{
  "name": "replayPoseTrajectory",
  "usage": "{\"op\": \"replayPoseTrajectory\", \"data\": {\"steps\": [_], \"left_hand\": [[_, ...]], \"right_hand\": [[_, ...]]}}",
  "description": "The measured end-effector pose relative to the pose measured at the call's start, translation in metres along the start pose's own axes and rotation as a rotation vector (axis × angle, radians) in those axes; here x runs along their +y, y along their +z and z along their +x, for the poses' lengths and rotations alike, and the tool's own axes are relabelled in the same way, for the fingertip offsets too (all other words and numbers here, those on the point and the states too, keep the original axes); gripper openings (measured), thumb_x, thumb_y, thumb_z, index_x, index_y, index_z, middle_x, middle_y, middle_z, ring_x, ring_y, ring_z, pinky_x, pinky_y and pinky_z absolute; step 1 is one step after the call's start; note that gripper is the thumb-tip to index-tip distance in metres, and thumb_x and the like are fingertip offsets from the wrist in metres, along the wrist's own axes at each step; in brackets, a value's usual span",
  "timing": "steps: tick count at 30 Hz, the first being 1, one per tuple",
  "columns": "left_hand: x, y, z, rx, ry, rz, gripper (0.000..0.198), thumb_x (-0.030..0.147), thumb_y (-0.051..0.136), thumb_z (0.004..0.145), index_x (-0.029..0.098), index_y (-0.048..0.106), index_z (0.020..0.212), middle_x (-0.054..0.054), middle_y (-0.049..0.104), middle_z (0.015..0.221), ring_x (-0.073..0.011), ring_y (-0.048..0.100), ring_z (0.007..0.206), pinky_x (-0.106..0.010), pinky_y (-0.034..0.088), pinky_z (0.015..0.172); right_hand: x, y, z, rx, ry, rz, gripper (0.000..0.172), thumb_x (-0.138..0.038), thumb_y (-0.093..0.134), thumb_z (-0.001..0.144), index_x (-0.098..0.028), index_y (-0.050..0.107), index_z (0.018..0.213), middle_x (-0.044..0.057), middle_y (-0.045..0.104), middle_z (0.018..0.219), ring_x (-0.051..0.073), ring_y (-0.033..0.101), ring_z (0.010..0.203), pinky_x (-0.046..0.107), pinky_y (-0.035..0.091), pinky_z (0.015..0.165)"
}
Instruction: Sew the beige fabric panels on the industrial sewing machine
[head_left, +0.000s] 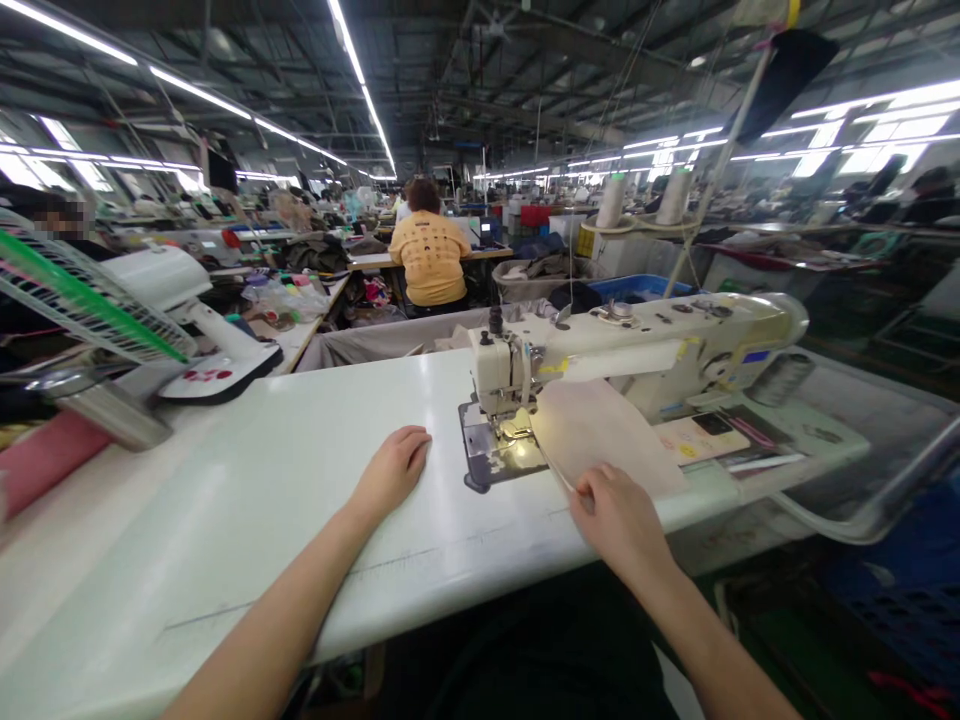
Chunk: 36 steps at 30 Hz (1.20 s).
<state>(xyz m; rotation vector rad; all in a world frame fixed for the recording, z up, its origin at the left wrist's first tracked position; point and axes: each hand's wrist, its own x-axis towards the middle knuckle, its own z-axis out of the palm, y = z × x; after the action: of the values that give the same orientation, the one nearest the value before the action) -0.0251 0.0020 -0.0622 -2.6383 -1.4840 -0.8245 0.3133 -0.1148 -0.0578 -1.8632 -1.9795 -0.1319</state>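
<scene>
My right hand (pixel 619 520) is closed, pinching the near edge of a pale pink fabric piece (pixel 600 430) that lies on the sewing machine bed and reaches up to the presser foot (pixel 514 428). A cream sewing machine (pixel 637 350) stands across the white table (pixel 262 480). My left hand (pixel 394 470) rests on the table left of the needle plate, fingers curled loosely downward, holding nothing that I can see.
A white desk fan (pixel 172 310) stands at the table's left end beside pink cloth (pixel 41 460). Thread cones (pixel 611 200) sit behind the machine. A person in a yellow shirt (pixel 431 255) sits at a far table, back turned. A blue crate (pixel 900 590) is at lower right.
</scene>
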Motion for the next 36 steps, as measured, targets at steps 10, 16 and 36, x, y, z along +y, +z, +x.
{"op": "replayPoseTrajectory", "data": {"steps": [10,16,36], "left_hand": [[0.085,-0.019,0.0,-0.016,0.362,-0.097,0.046,0.014,0.042,0.097,0.018,0.052,0.142,-0.014,0.059,0.141,-0.0259,0.053,0.134,-0.045,0.046,0.111],[0.141,-0.023,0.003,-0.387,0.581,-0.273,0.066,0.014,0.056,0.09,0.026,0.039,0.153,-0.009,0.053,0.149,-0.026,0.048,0.14,-0.044,0.037,0.119],[0.083,-0.082,-0.071,-0.403,-0.283,-0.5,0.039,0.042,0.04,0.101,0.021,0.071,0.112,-0.006,0.074,0.114,-0.0244,0.067,0.108,-0.035,0.051,0.1]], "right_hand": [[-0.002,-0.04,0.017,0.344,-0.356,0.125,0.018,-0.018,0.045,0.101,-0.018,0.062,0.093,0.008,0.065,0.085,0.023,0.058,0.081,0.035,0.042,0.076],[-0.068,-0.054,-0.03,0.002,-0.735,0.295,0.021,-0.017,0.05,0.099,-0.02,0.061,0.081,0.003,0.064,0.076,0.019,0.057,0.069,0.031,0.043,0.065],[-0.039,-0.003,0.003,-0.503,-0.263,0.89,0.019,-0.026,0.056,0.093,-0.02,0.072,0.1,0.005,0.076,0.094,0.023,0.071,0.088,0.034,0.055,0.08]]}}
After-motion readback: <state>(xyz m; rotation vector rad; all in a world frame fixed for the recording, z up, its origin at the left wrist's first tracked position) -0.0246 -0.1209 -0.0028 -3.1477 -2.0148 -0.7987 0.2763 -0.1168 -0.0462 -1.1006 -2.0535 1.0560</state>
